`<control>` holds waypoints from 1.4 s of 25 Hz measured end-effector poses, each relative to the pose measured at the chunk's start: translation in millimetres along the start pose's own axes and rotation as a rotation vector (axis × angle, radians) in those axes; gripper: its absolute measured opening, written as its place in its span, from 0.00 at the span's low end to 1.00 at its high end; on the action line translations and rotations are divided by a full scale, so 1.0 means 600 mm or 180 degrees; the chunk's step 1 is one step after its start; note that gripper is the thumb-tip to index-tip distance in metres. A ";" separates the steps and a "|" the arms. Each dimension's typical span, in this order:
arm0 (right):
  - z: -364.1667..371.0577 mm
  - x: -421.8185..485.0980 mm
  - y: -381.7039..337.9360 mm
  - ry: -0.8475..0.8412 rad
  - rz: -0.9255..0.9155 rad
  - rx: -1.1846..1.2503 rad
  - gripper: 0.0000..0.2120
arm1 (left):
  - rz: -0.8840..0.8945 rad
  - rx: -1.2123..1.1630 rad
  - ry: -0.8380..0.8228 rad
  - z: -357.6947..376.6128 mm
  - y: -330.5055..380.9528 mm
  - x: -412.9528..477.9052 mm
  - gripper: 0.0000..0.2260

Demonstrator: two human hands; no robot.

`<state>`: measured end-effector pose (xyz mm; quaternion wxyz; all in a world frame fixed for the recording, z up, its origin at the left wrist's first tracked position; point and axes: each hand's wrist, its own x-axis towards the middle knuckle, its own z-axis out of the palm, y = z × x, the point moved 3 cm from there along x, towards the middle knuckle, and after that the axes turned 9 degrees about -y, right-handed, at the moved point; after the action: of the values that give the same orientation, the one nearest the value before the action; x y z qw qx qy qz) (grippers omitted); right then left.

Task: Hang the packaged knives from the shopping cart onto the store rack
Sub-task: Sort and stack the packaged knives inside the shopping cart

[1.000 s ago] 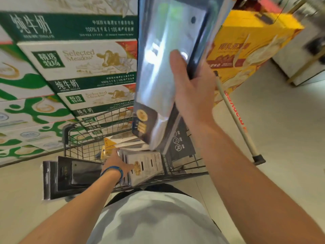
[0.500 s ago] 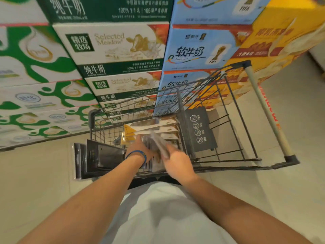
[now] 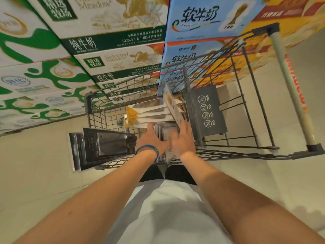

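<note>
Loosely spread, left hand and right hand fingers rest on packaged knives inside the shopping cart.

Bright even store light; wide-angle bowing at edges (cartons curve); slight motion blur throughout.

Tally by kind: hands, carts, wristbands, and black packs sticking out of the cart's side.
Hands: 2, left hand and right hand
Cart: 1
Wristband: 1
Black packs: 2
Total: 6
</note>
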<state>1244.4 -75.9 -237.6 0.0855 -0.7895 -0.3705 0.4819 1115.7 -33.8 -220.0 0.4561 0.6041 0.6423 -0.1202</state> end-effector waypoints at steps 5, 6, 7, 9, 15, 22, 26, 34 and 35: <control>-0.007 0.087 -0.040 0.0091 0.0141 0.0328 0.34 | -0.0107 -0.0064 0.0007 -0.006 0.001 0.011 0.38; -0.006 0.107 -0.051 0.0099 0.0265 0.0248 0.35 | -0.0122 -0.0069 0.0008 -0.007 0.001 0.015 0.38; -0.003 0.126 -0.064 0.0115 0.0379 0.0167 0.36 | -0.0117 -0.0096 0.0012 -0.008 0.000 0.017 0.38; 0.002 0.173 -0.092 0.0158 0.0415 0.0024 0.39 | -0.0111 -0.0162 0.0053 -0.011 -0.004 0.021 0.37; -0.014 0.318 -0.150 0.0357 0.0234 -0.0810 0.23 | -0.0029 -0.0329 0.0260 -0.008 -0.020 0.034 0.34; 0.008 0.152 -0.094 0.0702 0.0197 0.0212 0.20 | 0.0007 -0.0151 -0.0042 -0.019 -0.026 0.055 0.36; 0.028 0.000 -0.022 0.0602 -0.0091 0.0834 0.21 | -0.0061 0.0037 -0.0095 -0.038 -0.026 0.060 0.43; 0.039 -0.024 0.032 0.0101 0.0295 0.0796 0.27 | -0.0084 0.0008 -0.0108 0.021 0.005 0.028 0.39; 0.029 -0.019 0.037 -0.0019 0.0289 0.0633 0.26 | -0.0128 -0.0130 -0.0111 0.022 0.012 0.027 0.40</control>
<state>1238.4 -102.8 -249.7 0.1404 -0.7916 -0.2849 0.5220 1130.5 -30.4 -236.3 0.4770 0.5794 0.6486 -0.1268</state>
